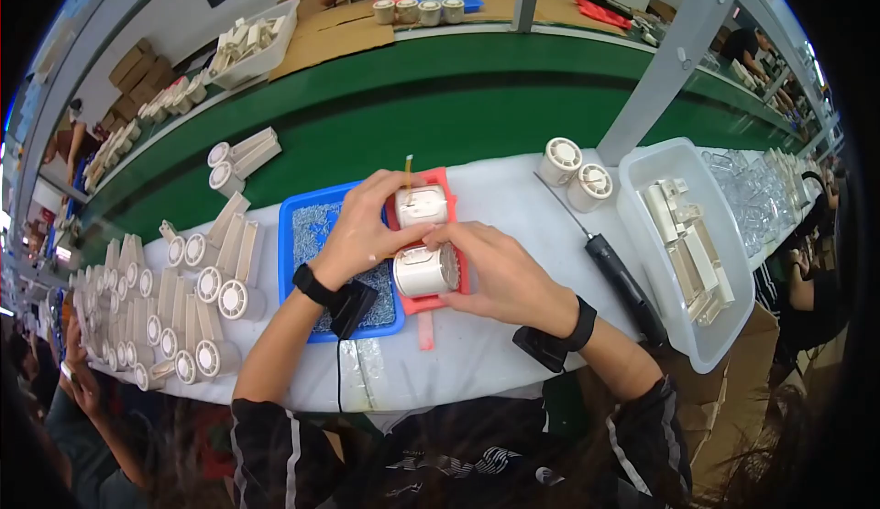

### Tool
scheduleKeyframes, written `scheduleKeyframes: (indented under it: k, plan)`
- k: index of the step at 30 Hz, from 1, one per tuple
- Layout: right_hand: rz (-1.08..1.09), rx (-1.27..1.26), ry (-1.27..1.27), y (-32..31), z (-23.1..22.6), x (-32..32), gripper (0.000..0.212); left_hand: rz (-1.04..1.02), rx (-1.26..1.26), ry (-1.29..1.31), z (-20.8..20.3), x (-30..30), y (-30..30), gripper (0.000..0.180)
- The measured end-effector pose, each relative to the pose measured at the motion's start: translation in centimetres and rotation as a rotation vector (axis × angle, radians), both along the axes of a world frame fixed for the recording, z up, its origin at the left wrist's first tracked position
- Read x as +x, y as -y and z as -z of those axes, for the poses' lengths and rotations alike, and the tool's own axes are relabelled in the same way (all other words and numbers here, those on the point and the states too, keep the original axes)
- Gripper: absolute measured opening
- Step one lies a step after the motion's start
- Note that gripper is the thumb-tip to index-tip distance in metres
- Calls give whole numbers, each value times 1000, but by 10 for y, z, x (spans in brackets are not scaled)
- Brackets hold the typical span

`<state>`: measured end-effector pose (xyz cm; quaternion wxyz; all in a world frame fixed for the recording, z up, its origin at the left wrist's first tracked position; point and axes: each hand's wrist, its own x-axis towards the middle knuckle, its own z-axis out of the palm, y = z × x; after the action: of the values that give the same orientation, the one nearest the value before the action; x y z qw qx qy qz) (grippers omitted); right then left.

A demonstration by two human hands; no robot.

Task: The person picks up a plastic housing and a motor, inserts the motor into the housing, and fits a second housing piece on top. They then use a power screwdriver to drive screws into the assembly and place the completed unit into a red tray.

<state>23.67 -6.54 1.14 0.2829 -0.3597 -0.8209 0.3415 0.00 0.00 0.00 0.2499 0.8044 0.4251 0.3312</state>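
Note:
Two white cylindrical housings lie side by side in a red fixture (435, 304) in front of me. My right hand (504, 275) is closed round the nearer housing (420, 273), its thumb low and its fingers over the top. My left hand (362, 234) curves about the farther housing (423, 204), with fingers along its far side and the thumb reaching between the two. My two hands meet there, and the left fingertips are partly hidden. Beside the left hand, a blue tray (286, 261) holds many small metal screws.
A black electric screwdriver (623, 289) lies at right, near two round white units (576, 174). Beyond it stands a white bin (642, 261) of beige parts, then clear plastic pieces (747, 193). Several handled units (183, 316) crowd the left. A green conveyor (477, 96) runs behind; co-workers sit across.

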Motion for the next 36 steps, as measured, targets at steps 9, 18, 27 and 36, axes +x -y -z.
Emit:
scheduleKeyframes:
  k: [9,18,27,36]
  plan:
    - [81,170,100,14,5,12,62,103,89,-32,-7,-15,-5,55]
    - [817,118,446,67,-101,201,39,410,-238,-246,-51,-28,27,60]
    - [727,14,911,78,-44,273,14,389,-223,-323,-35,-16,34,67]
    - [709,54,1162,73,-34,279,16,347,-268,-331,-39,-11,31,66]
